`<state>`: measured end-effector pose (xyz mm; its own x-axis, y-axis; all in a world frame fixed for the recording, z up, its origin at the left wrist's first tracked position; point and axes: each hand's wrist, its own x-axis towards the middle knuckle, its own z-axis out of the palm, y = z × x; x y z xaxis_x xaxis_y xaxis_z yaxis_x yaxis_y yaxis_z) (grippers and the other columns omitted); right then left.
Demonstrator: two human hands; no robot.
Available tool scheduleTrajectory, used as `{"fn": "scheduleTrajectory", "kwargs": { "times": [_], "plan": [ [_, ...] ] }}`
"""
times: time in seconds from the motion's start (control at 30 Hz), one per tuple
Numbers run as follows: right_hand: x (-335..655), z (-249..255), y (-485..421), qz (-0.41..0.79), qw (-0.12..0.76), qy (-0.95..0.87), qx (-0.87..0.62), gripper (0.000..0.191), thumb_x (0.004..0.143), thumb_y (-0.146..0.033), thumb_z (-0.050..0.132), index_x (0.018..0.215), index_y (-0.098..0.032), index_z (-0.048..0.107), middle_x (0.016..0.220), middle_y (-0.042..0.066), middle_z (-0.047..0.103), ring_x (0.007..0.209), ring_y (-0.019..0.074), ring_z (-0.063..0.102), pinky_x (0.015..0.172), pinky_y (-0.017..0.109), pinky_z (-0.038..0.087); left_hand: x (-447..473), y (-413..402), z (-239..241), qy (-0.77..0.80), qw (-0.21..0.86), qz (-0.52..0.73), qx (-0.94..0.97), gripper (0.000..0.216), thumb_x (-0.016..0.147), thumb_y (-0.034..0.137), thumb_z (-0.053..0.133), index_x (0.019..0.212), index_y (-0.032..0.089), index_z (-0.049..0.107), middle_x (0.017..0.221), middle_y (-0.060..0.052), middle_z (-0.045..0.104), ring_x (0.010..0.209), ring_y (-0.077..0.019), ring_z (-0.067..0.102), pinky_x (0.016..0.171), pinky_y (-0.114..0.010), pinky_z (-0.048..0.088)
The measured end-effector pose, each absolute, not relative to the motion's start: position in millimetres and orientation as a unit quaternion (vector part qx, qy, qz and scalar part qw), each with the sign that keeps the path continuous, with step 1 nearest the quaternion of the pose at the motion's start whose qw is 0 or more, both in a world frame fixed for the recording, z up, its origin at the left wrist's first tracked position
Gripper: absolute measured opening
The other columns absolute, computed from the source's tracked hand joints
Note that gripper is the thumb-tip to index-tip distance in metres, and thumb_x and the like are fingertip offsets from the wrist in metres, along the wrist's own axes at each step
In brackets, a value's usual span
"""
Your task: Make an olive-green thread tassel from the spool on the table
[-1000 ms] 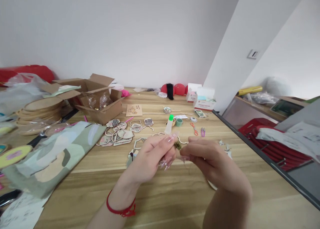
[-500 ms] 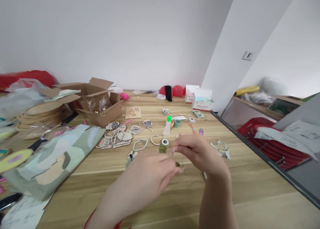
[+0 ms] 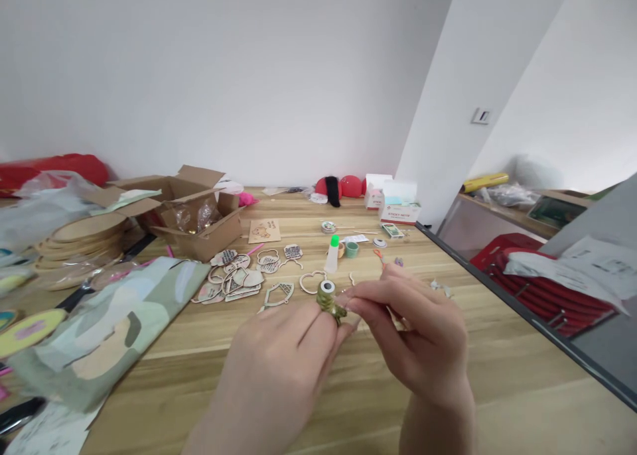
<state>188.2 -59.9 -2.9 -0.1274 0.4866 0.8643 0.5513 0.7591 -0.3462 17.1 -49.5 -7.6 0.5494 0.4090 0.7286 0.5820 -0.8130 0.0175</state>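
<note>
My left hand (image 3: 286,355) and my right hand (image 3: 415,339) meet above the wooden table (image 3: 497,389), fingertips pinched together on a small green mossy tuft (image 3: 340,313). Just behind the fingertips an olive-green spool of thread (image 3: 326,292) stands upright on the table. Both hands are closed in a pinch. Whether a thread runs from the spool to my fingers is too fine to see.
Several flat wooden cut-outs (image 3: 239,276) lie past the hands, with a glue bottle (image 3: 332,254), small scissors (image 3: 382,258) and tape rolls. Patterned fabric (image 3: 99,329) lies left, near an open cardboard box (image 3: 194,209) and stacked wooden hoops (image 3: 79,236). The table's dark edge (image 3: 522,309) runs on the right.
My hands dropped lower and the left hand turned palm down over the tuft. The green spool, hidden a second ago, now shows behind my fingertips. The view shifted slightly.
</note>
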Motion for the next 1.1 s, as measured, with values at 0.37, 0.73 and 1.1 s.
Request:
{"fn": "scheduleTrajectory", "kwargs": {
  "times": [0.37, 0.73, 1.1],
  "plan": [
    [188.7, 0.5, -80.7, -0.011, 0.528, -0.769, -0.359, 0.023, 0.082, 0.001, 0.061, 0.096, -0.017, 0.065, 0.064, -0.001, 0.057, 0.056, 0.0117, 0.045, 0.055, 0.029, 0.04, 19.5, -49.0, -13.0, -0.319, 0.17, -0.39, -0.847, 0.027, 0.094, 0.015, 0.045, 0.067, 0.019, 0.045, 0.057, 0.002, 0.041, 0.05, -0.0133, 0.036, 0.05, -0.029, 0.025],
    [196.3, 4.7, -92.1, 0.003, 0.504, -0.778, -0.375, 0.023, 0.085, 0.0, 0.057, 0.095, -0.018, 0.067, 0.062, -0.001, 0.056, 0.056, 0.0119, 0.051, 0.062, 0.032, 0.046, 18.9, -50.0, -13.7, -0.294, -0.008, -0.37, -0.881, 0.023, 0.096, 0.016, 0.04, 0.074, 0.019, 0.045, 0.063, 0.002, 0.054, 0.052, -0.0128, 0.049, 0.048, -0.026, 0.033],
    [193.4, -1.1, -89.7, 0.01, 0.522, -0.771, -0.365, 0.034, 0.084, 0.002, 0.054, 0.107, -0.022, 0.066, 0.066, -0.001, 0.059, 0.056, 0.0133, 0.05, 0.058, 0.031, 0.043, 5.7, -34.6, -6.8, -0.284, -0.29, -0.342, -0.847, 0.032, 0.098, 0.027, 0.039, 0.068, 0.02, 0.047, 0.062, 0.003, 0.051, 0.058, -0.0112, 0.048, 0.053, -0.022, 0.037]
  ]
}}
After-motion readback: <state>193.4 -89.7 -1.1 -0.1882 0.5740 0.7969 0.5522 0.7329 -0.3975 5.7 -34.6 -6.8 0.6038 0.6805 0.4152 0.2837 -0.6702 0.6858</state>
